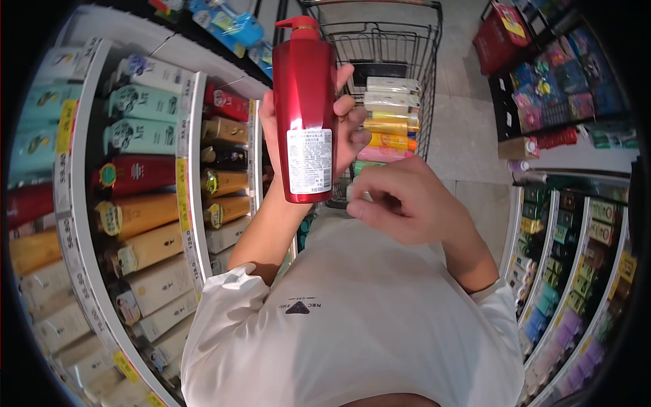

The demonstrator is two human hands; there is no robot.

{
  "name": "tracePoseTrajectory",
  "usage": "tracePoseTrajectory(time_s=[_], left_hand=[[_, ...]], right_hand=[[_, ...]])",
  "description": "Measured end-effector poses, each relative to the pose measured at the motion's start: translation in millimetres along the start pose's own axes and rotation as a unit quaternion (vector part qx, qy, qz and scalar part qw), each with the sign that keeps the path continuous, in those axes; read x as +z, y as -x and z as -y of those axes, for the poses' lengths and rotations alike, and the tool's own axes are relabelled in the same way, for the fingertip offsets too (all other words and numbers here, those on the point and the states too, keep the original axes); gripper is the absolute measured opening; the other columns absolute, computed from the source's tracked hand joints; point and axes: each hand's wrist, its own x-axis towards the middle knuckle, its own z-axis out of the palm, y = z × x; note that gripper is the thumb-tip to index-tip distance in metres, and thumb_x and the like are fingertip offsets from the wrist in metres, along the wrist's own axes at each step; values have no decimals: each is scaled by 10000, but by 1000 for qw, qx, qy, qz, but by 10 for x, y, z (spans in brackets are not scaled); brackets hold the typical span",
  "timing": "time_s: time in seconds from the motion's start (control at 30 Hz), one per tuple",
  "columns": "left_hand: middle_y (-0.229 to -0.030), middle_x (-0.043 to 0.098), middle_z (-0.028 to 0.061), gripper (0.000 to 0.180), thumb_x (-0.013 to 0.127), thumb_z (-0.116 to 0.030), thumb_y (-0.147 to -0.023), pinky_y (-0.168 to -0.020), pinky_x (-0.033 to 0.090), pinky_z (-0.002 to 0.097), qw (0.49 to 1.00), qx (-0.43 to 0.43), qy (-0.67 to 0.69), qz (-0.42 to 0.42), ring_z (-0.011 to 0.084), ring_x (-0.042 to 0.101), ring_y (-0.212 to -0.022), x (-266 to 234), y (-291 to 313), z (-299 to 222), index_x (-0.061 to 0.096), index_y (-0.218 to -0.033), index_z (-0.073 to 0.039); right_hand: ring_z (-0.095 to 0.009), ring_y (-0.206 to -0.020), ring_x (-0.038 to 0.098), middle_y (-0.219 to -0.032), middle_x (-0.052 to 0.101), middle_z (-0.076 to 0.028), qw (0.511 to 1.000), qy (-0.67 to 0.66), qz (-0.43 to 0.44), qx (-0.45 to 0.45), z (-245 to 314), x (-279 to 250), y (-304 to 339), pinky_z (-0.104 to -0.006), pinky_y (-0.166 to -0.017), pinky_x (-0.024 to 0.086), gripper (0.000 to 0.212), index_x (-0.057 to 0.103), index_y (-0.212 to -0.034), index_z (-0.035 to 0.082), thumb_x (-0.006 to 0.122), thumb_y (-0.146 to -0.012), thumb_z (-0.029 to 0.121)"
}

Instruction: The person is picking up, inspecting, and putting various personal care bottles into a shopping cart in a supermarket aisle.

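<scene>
My left hand [350, 129] is wrapped round a shiny red pump bottle [305, 88] from behind. The bottle stands upright, its red pump head at the top and a white printed label facing me on its lower half. Fingers of that hand show along the bottle's right side; the palm is hidden behind it. To the right of the bottle's base and apart from it, my right hand [403, 200] hovers with its fingers curled in loosely. I see nothing held in it.
A black wire shopping cart [434, 41] stands ahead, holding a row of coloured bottles and tubes [390, 125]. Shelves of bottles and boxes [146, 176] rise close on my left. More stocked shelves [556, 258] line the right, with a red box [500, 37] at the far right.
</scene>
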Motion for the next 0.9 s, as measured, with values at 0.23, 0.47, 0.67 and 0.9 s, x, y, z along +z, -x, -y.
tracePoseTrajectory(time_s=[0.23, 0.47, 0.67, 0.9], left_hand=[[-890, 631, 82, 593, 520, -589, -955, -638, 528, 345, 921, -62, -215, -319, 216, 632, -773, -606, -99, 102, 574, -1170, -39], [-1142, 636, 172, 826, 668, -543, -884, -759, 549, 335, 681, -276, -599, -318, 260, 674, -923, -2593, -168, 206, 365, -1441, -12], [-1354, 549, 228, 878, 797, -407, -790, -951, 505, 483, 434, -267, -856, -88, 406, 610, -1172, -3475, -526, 753, 355, -1494, -125], [-1404, 518, 86, 852, 817, -370, -759, -1058, 429, 487, 292, -214, -931, 46, 303, 502, -1304, -3840, -850, 1082, 436, -1489, -149]], right_hand=[[-321, -526, 563, -580, 557, -160, 992, 21, -53, 115, -977, 264, 286, -411, -525, 416, 368, 622, -647, 0, 624, -945, 215], [-389, -741, 666, -745, 685, -170, 907, 91, -50, 408, -1814, 758, 1271, -473, -688, 527, 333, 687, -789, 47, 604, -959, 321], [-395, -760, 668, -777, 697, -157, 873, 101, -100, 466, -1984, 861, 1656, -478, -694, 525, 272, 660, -899, 72, 605, -958, 332], [-317, -699, 676, -733, 680, -136, 801, 69, -202, 559, -1978, 833, 1859, -407, -654, 525, 195, 660, -965, 59, 640, -949, 252]])
